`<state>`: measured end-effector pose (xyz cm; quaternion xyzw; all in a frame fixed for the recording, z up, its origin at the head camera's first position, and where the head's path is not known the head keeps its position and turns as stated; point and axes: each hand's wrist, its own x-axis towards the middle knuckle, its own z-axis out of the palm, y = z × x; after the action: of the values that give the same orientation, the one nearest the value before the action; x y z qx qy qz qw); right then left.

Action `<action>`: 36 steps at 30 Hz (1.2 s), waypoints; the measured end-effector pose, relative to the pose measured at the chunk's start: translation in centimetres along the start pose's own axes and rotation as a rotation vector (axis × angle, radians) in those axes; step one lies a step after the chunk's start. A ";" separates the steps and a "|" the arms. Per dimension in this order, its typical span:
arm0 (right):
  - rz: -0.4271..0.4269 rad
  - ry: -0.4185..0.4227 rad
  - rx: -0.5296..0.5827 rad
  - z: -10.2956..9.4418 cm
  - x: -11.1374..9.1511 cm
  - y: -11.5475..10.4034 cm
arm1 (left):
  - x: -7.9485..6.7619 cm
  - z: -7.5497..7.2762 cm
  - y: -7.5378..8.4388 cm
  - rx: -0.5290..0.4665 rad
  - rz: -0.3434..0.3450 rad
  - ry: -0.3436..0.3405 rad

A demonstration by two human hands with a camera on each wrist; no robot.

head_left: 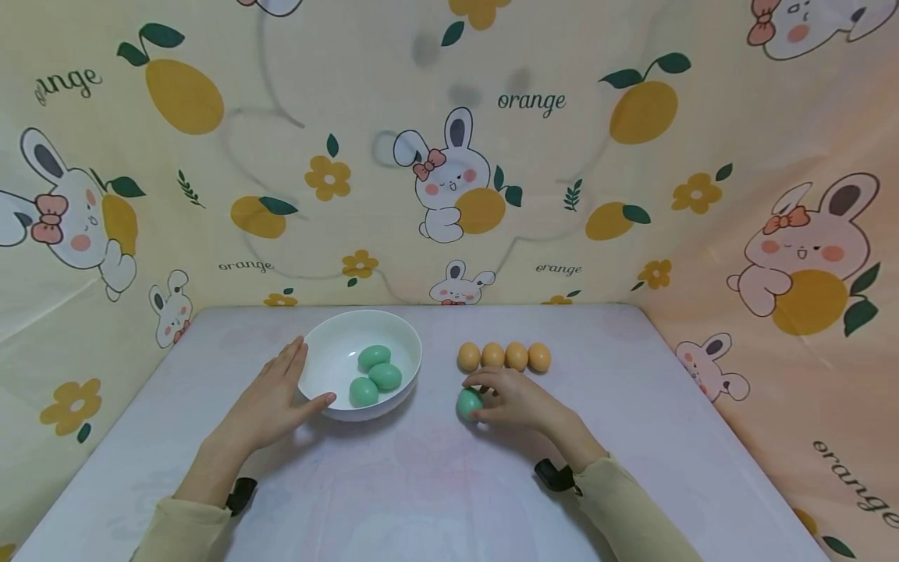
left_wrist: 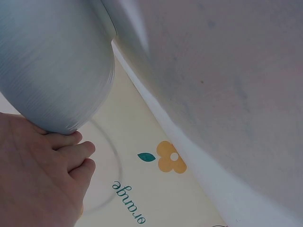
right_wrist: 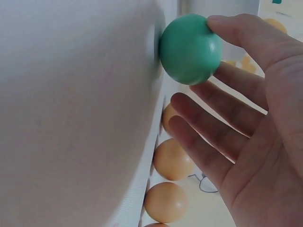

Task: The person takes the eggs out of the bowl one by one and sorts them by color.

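Observation:
A white bowl (head_left: 406,343) stands left of centre on the table, holding three green eggs (head_left: 364,392). Against its left side rests my left hand (head_left: 267,402), fingers extended along the outside and thumb at the near rim. The left wrist view shows the bowl's outer wall (left_wrist: 57,61) over the fingertips of that hand (left_wrist: 42,175). To the right of the bowl, my right hand (head_left: 516,400) pinches another green egg (head_left: 467,405) between thumb and fingertips. Seen from the right wrist, this egg (right_wrist: 191,48) sits close to the tabletop, with the other fingers spread behind it.
Several brown eggs (head_left: 516,356) stand in a row just beyond my right hand. A table with a pale cover (head_left: 421,499) spans the area, and a cloth (head_left: 337,94) printed with rabbits and oranges hangs behind it and along both sides.

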<state>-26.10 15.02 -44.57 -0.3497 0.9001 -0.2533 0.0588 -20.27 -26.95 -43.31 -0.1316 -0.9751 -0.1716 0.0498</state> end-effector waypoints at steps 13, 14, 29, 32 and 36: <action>-0.053 0.130 0.034 -0.5 -0.2 -0.5 | 0.0 0.0 0.0 -0.002 -0.006 0.002; -0.070 0.149 0.040 -0.5 -0.1 -0.6 | 0.0 0.0 0.0 -0.001 -0.006 0.003; -0.181 0.343 -0.037 -1.4 1.5 -2.5 | -0.1 -0.2 0.3 -0.002 -0.006 0.000; -0.193 0.344 -0.069 -1.7 2.2 -3.1 | -0.1 -0.2 0.3 -0.008 -0.006 0.002; -0.174 0.302 -0.067 -2.1 3.1 -4.0 | -0.1 -0.1 0.2 -0.011 -0.007 0.003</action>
<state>-26.61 11.36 -40.53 -0.3861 0.8729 -0.2769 -0.1111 -20.15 -26.81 -43.13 -0.1281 -0.9745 -0.1774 0.0499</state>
